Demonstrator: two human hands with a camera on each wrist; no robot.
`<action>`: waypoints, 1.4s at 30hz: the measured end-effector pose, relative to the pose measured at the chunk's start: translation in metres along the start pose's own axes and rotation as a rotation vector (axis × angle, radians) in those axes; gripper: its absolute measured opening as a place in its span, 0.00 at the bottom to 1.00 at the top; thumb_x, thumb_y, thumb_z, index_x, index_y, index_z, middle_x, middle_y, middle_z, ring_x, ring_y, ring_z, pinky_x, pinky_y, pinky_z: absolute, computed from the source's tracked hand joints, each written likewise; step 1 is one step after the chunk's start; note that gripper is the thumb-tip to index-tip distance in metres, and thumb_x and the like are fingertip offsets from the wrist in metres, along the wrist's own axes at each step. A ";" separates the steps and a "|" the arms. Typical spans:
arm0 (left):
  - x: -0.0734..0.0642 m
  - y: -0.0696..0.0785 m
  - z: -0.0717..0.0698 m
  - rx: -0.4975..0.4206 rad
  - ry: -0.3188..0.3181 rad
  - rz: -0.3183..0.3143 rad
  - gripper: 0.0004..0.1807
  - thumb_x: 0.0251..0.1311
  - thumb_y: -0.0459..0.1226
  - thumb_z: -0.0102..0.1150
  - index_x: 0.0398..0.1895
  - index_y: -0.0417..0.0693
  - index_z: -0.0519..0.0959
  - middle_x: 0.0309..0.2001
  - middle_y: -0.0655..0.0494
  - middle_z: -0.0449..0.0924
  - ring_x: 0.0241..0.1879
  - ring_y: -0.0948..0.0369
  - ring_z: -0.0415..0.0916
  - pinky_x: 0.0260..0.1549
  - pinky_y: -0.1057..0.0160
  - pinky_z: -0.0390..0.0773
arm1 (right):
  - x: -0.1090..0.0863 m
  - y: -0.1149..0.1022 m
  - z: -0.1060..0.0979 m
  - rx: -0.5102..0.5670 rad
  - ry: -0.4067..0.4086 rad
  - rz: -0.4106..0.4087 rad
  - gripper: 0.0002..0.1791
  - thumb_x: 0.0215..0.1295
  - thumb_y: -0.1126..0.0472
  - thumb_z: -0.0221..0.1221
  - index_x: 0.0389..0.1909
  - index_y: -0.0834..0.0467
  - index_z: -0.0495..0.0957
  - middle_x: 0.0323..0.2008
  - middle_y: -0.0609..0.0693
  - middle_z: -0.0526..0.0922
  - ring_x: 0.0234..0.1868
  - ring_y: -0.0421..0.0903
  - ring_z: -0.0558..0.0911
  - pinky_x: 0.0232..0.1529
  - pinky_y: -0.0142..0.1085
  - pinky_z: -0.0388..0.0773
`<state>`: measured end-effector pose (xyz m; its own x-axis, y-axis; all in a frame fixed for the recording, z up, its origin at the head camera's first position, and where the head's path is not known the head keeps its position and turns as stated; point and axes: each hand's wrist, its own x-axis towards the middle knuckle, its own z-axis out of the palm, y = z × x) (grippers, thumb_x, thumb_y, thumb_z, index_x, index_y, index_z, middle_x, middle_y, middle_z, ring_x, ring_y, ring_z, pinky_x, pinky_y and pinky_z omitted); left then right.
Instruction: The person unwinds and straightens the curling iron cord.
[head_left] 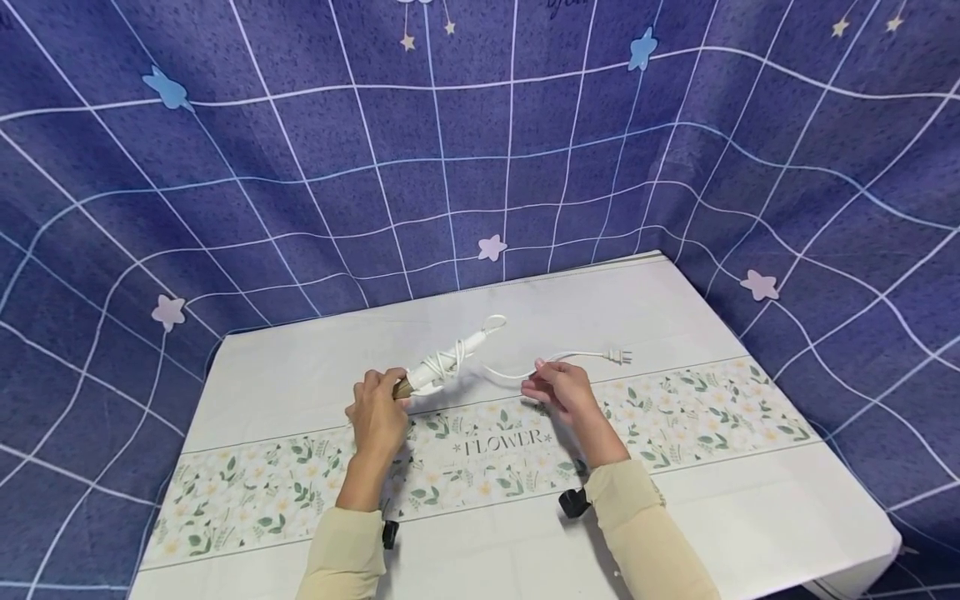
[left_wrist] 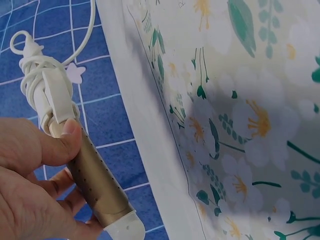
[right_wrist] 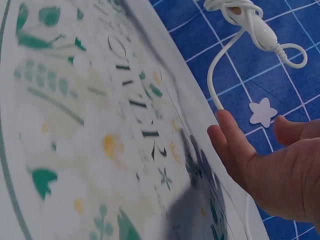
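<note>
My left hand [head_left: 377, 412] grips the gold barrel of a curling iron [head_left: 437, 368] above the table, its white handle pointing up and to the right. In the left wrist view the thumb presses near the clip lever and fingers wrap behind the perforated barrel [left_wrist: 97, 175], which ends in a white tip. Several turns of white cord [left_wrist: 35, 82] wind round the handle. A loose length of cord runs to the two-pin plug [head_left: 617, 357]. My right hand [head_left: 566, 390] is at this length; in the right wrist view its fingers are extended against the cord [right_wrist: 216, 82], thumb apart.
A white table cover [head_left: 300, 358] carries a floral band [head_left: 480, 492] with the word FLOWER across it. Behind the table and along its sides hangs a blue curtain [head_left: 465, 167] with a grid and stars. Small black wrist devices [head_left: 574, 502] sit by the cuffs.
</note>
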<state>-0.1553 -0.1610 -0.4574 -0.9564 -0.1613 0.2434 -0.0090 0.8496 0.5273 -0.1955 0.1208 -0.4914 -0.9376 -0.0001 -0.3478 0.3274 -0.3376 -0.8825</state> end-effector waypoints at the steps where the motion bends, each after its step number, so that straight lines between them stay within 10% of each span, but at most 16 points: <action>1: 0.000 0.001 0.000 -0.001 0.000 0.000 0.25 0.53 0.30 0.66 0.56 0.49 0.76 0.46 0.46 0.72 0.49 0.47 0.66 0.48 0.38 0.63 | 0.000 0.000 0.001 0.014 -0.025 0.011 0.26 0.73 0.61 0.51 0.61 0.78 0.62 0.49 0.75 0.74 0.50 0.62 0.80 0.51 0.42 0.77; 11: -0.002 0.003 -0.001 -0.001 0.000 0.024 0.25 0.51 0.29 0.67 0.55 0.49 0.77 0.46 0.46 0.73 0.49 0.47 0.67 0.46 0.39 0.64 | 0.012 0.005 0.000 0.348 -0.154 0.123 0.24 0.74 0.71 0.42 0.66 0.77 0.52 0.57 0.74 0.69 0.56 0.62 0.76 0.58 0.45 0.72; 31: -0.009 -0.001 -0.002 0.031 -0.062 0.056 0.25 0.50 0.29 0.69 0.55 0.50 0.78 0.44 0.47 0.72 0.47 0.47 0.67 0.46 0.39 0.65 | 0.019 -0.010 -0.005 0.584 -0.114 0.028 0.26 0.75 0.72 0.36 0.72 0.71 0.47 0.60 0.68 0.63 0.69 0.60 0.59 0.60 0.41 0.70; 42: -0.011 -0.007 0.000 0.067 -0.076 0.066 0.25 0.51 0.29 0.68 0.54 0.50 0.78 0.43 0.48 0.72 0.46 0.48 0.67 0.45 0.39 0.65 | 0.019 -0.031 -0.008 0.686 -0.071 -0.054 0.16 0.74 0.72 0.40 0.60 0.71 0.60 0.54 0.65 0.67 0.47 0.50 0.81 0.59 0.40 0.72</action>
<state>-0.1444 -0.1649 -0.4638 -0.9750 -0.0678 0.2117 0.0373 0.8890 0.4564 -0.2223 0.1386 -0.4730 -0.9636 -0.0201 -0.2665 0.1535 -0.8579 -0.4904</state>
